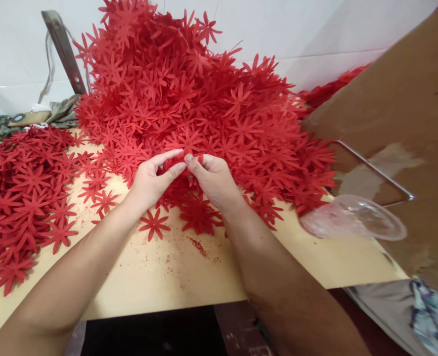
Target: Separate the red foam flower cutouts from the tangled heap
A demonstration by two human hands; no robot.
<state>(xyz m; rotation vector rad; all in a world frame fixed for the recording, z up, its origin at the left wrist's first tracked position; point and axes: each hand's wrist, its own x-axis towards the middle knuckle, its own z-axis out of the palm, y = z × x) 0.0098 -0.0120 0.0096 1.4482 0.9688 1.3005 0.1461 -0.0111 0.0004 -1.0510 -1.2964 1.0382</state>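
My left hand [154,175] and my right hand [213,178] meet at the front of a large heap of red flower-shaped cutouts [189,94]. Thumbs and fingertips of both hands are pinched together, almost touching. Bits of a red petal cutout [200,159] show between and behind the fingers; most of it is hidden, and it blends with the heap behind. Just below the hands, a single flower cutout [154,224] lies flat on the pale table [141,282]. Beside it is a small stack of cutouts [199,216], with red crumbs scattered in front.
A second pile of red cutouts [15,198] covers the table's left side. To the right stand a cardboard sheet [400,123] and a tipped clear plastic tub [356,217]. A metal bracket [65,52] rises at the back left, near the white tiled wall [296,29].
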